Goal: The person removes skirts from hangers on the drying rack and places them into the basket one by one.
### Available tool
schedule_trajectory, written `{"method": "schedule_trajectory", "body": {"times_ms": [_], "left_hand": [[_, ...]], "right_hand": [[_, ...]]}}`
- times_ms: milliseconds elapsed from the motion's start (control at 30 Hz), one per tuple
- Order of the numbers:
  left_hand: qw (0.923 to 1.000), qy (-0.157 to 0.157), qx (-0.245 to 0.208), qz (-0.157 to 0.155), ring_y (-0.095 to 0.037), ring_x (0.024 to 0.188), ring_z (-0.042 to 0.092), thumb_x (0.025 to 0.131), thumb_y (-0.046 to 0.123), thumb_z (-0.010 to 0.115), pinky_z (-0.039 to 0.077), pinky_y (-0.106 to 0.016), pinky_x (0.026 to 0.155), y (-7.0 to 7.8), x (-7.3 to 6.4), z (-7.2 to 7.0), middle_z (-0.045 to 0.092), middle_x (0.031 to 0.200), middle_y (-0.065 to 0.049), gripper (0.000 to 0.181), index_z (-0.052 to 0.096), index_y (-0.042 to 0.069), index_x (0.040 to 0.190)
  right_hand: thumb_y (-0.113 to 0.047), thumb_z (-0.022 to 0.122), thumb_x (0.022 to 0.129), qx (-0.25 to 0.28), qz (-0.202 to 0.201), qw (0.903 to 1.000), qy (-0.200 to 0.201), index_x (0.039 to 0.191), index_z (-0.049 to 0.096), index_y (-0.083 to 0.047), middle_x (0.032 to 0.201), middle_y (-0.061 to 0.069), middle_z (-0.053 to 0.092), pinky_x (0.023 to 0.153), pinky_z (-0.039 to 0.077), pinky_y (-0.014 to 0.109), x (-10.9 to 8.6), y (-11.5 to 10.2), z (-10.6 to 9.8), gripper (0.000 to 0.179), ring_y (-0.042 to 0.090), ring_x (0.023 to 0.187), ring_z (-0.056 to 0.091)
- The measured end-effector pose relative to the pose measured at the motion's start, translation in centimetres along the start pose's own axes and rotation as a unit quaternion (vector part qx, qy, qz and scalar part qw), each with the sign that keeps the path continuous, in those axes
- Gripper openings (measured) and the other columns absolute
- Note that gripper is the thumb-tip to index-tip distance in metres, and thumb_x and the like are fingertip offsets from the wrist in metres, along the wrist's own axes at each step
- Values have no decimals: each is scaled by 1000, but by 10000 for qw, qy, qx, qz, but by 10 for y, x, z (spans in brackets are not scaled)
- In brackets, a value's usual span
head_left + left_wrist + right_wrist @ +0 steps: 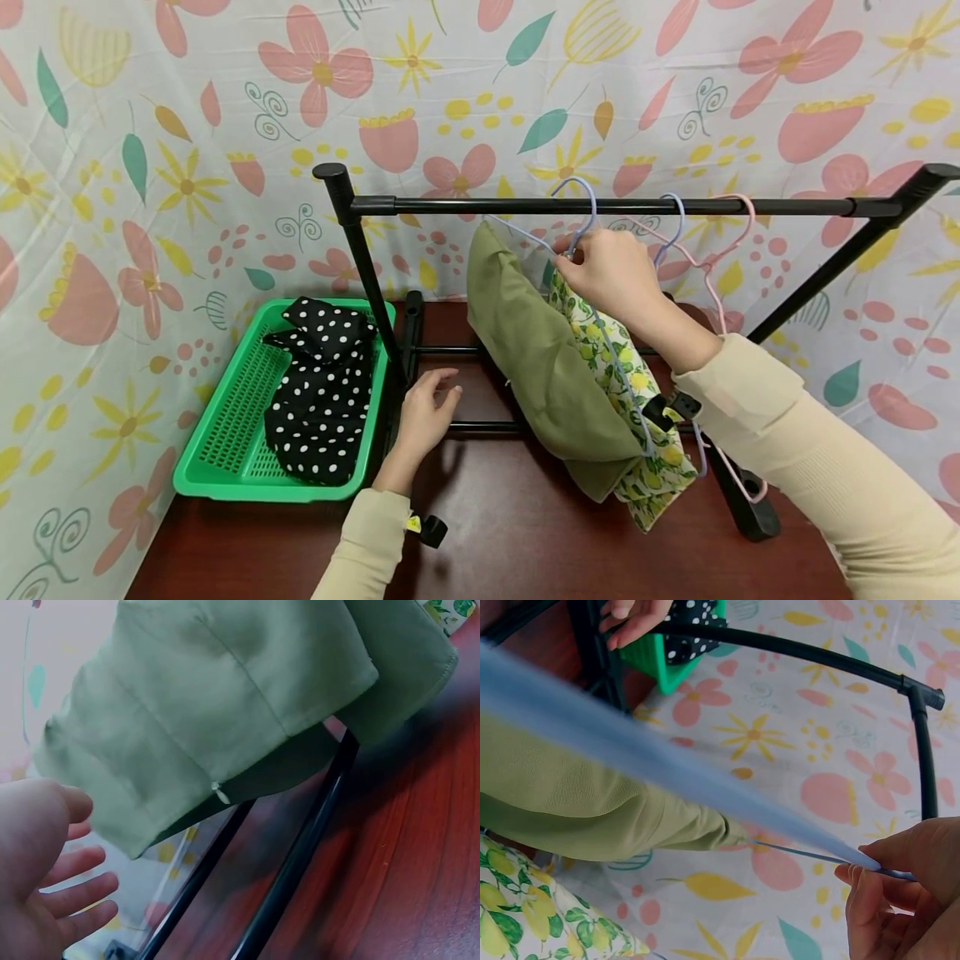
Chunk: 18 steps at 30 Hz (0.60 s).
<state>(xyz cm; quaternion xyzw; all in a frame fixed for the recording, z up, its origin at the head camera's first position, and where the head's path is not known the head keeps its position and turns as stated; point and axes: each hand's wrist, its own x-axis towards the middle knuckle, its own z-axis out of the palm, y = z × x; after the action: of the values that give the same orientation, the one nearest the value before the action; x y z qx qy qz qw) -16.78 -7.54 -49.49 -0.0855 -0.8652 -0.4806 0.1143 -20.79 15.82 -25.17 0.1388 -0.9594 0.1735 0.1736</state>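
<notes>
At the top rail, my right hand [611, 271] pinches a light blue clothes hanger [667, 769] just below its hook, which loops over the rail. An olive-green garment [536, 375] hangs from this hanger; a small zip pull [220, 793] shows at its lower edge in the left wrist view. Right behind it hangs a lemon-print cloth [645, 375]. My left hand [426, 412] is held low beside the rack's left post, fingers relaxed and holding nothing. In the left wrist view its fingers [79, 894] are apart from the green garment.
A black clothes rack [480, 206] stands on the dark red-brown table [487, 517]. To its left, a green basket [258, 492] holds a black polka-dot cloth [322, 408]. A pink hanger [708, 267] hangs farther right. A floral curtain [450, 75] closes off the back and sides.
</notes>
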Motion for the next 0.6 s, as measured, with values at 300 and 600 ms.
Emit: {"method": "schedule_trajectory", "body": {"times_ms": [300,600], "left_hand": [[9999,10,-117,-34,-28,105,58,90,22,60,50,-41,83,0,0,14,58,120,-9,36,54,11,124],[9953,-604,-496,-571,-32,114,52,93,27,54,46,-44,90,3,-5,27,50,130,-15,48,41,8,135]], "right_hand": [[-19,56,88,98,-256,9995,156,51,51,-10,40,-1,34,39,17,25,-5,-10,-8,39,12,37,23],[-22,60,87,166,-350,9992,103,54,59,-13,47,3,52,38,22,26,-8,-19,-10,35,11,36,31]]}}
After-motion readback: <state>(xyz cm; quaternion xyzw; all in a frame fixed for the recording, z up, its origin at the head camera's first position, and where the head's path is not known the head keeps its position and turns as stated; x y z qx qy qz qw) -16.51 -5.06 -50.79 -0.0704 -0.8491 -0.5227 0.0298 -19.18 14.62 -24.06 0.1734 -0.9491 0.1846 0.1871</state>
